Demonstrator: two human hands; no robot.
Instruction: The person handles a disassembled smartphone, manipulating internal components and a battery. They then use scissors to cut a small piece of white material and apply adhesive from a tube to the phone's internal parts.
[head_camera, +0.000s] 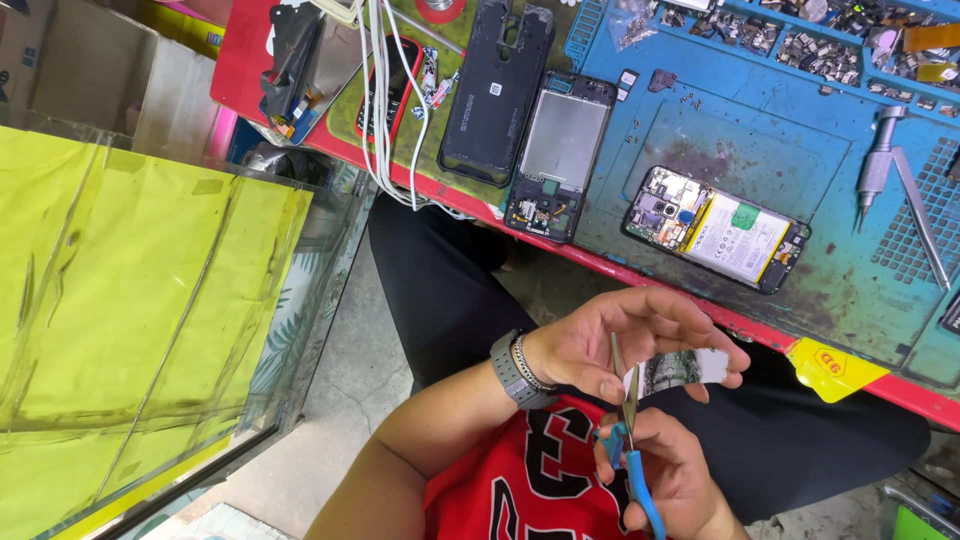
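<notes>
The grip of the left hand (625, 345) is closed on a small strip of film or tape (680, 368), pinched between thumb and fingertips and held out flat over the lap, below the red edge of the worktop (300, 135). The grip of the right hand (665, 470) is closed around the blue handles of a pair of scissors (630, 430), whose blades are raised against the near end of the strip; whether the blades are shut cannot be told. The cut is judged to be under way rather than finished: the strip is seen in one piece, with no offcut visible. On the blue mat (800, 150) an opened phone (715, 228) is laid with its battery exposed, and beside it a bare middle frame (560, 155) and a black back cover (495, 85) are set apart, so reassembly is judged to be left undone. A metal screwdriver (878, 160) is left lying to the right
</notes>
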